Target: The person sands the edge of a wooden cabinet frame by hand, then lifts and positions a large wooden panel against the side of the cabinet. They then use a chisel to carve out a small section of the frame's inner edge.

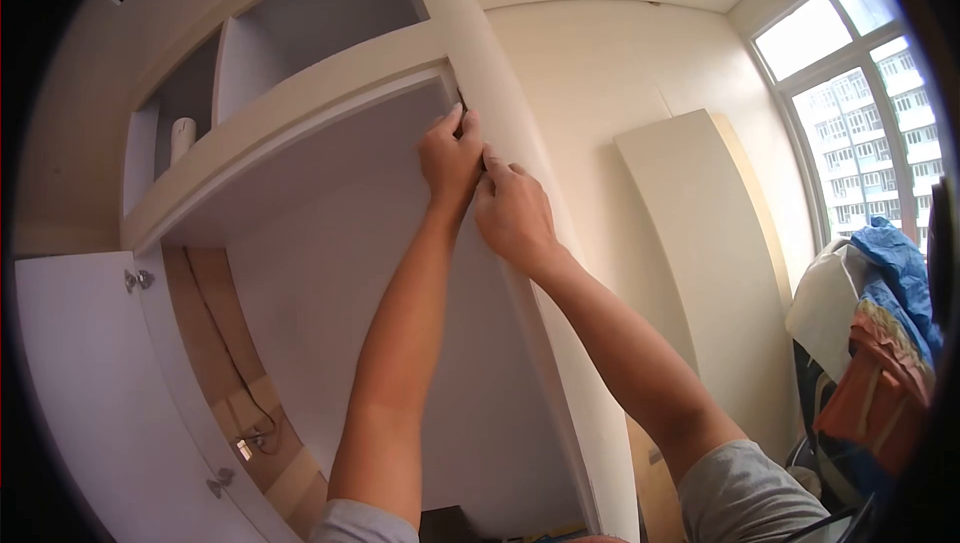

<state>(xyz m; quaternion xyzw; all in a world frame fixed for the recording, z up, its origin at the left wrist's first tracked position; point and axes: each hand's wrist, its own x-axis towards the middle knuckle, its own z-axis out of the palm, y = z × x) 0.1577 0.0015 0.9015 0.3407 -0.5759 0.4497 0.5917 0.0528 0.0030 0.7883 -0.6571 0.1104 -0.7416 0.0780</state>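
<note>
Cabinet post (487,75) bears a dark strip (461,100) beside fingers (471,126).

Dark sliver (461,127) at left fingers (472,125) mostly hidden, too small to identify. Grey sleeves (750,490) and dark object (447,524) cut off by bottom edge.

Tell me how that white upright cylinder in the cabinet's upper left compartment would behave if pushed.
The white upright cylinder would probably tip easily, being taller than wide. Once down, it may roll, since its side looks round. Its weight is unclear.
</note>
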